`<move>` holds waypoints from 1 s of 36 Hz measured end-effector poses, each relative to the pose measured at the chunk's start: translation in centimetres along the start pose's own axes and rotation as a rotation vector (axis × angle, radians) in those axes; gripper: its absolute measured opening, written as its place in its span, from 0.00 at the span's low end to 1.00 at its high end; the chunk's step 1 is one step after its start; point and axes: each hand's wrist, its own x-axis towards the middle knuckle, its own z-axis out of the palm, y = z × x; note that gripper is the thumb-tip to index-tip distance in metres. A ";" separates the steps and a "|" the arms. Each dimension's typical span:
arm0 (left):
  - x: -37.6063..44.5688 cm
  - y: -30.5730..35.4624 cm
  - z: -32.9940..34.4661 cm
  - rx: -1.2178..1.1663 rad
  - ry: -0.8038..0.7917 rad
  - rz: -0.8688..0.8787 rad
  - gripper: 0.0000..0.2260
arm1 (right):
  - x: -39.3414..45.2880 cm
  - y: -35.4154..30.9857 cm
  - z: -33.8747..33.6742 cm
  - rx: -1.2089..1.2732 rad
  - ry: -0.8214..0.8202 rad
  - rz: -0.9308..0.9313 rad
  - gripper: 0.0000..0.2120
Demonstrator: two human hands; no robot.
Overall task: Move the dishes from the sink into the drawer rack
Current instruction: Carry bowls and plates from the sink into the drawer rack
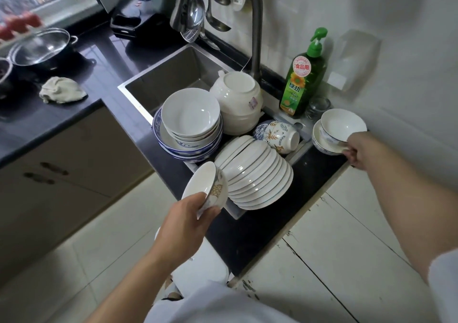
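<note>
Small patterned bowl (208, 189) is up in the air at the near edge of the sink (173, 74), tilted on its side, left hand (188, 226) grasping it by the rim, thumb inside and fingers under the outer wall. Two nested bowls (339, 131) sit on the desk (319, 164) by the wall, right of the sink; right hand (359, 149) has its grip on their near rim, fingers curled under. Glazed ceramic, so stiff, brittle, likely slick if wet; one bowl is light, the stacks look heavy. Rim pinch works for singles; stacks probably want a hand under the base. Still in the sink area: leaning row of white plates (257, 174), stack of white bowls (193, 119) on blue-rimmed plates, big white pot (238, 99) upside down, leaf-print bowls (280, 134) on their sides. Plates lean on each other, so pulling one may shift the row. Drawer rack is not in view; cannot tell where it is. What holds the plates is mostly covered. Left fingertips under the bowl are hidden. Dish soap bottle (304, 79) and faucet (255, 25) stand behind; cloth (62, 91) and lidded pot (42, 47) on the desk at left, blurred.
</note>
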 end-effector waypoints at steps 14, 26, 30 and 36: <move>-1.5 -3.2 -3.6 -0.210 0.013 -0.045 0.15 | -24.2 13.7 1.5 0.640 -0.338 -0.096 0.18; -12.5 -14.4 -11.3 -0.389 0.261 -0.319 0.14 | -36.3 13.8 17.0 0.378 -1.120 -0.035 0.29; -18.6 -20.4 -15.2 -0.388 0.395 -0.449 0.11 | -41.3 15.3 23.4 0.291 -1.372 -0.035 0.33; -25.8 -28.9 -20.5 -0.506 0.557 -0.543 0.05 | -49.1 18.3 31.6 0.170 -1.617 -0.096 0.40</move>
